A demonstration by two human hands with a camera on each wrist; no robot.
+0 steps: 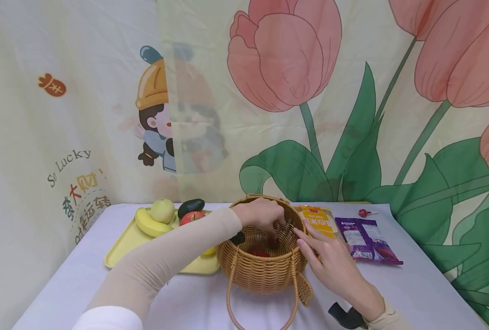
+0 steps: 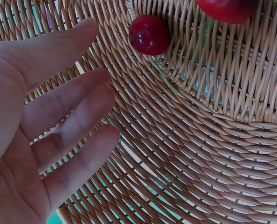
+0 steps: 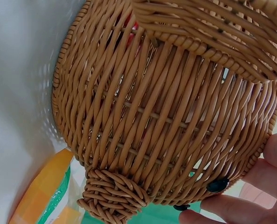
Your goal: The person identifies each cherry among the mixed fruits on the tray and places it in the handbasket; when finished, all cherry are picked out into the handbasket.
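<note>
A brown wicker basket (image 1: 265,275) with a looped handle stands at the table's middle. My left hand (image 1: 262,214) reaches down through its opening. In the left wrist view, that hand's loosely bent fingers (image 2: 82,151) hold nothing. A dark red cherry (image 2: 150,35) with a green stem lies just beyond the fingertips, and another red fruit (image 2: 228,8) is partly cut off at the top edge. At the basket's right side, my right hand (image 1: 331,261) touches the rim with extended fingers. In the right wrist view its fingers (image 3: 231,207) lie beside a black oval piece (image 3: 218,185) on the wicker.
Left of the basket, a yellow tray (image 1: 120,247) bears a banana (image 1: 151,224), a pale round fruit (image 1: 162,211), a red apple (image 1: 191,217) and a dark green avocado-like fruit (image 1: 190,208). To the right lie a yellow packet (image 1: 316,220), a purple packet (image 1: 365,240) and a red lollipop (image 1: 364,213).
</note>
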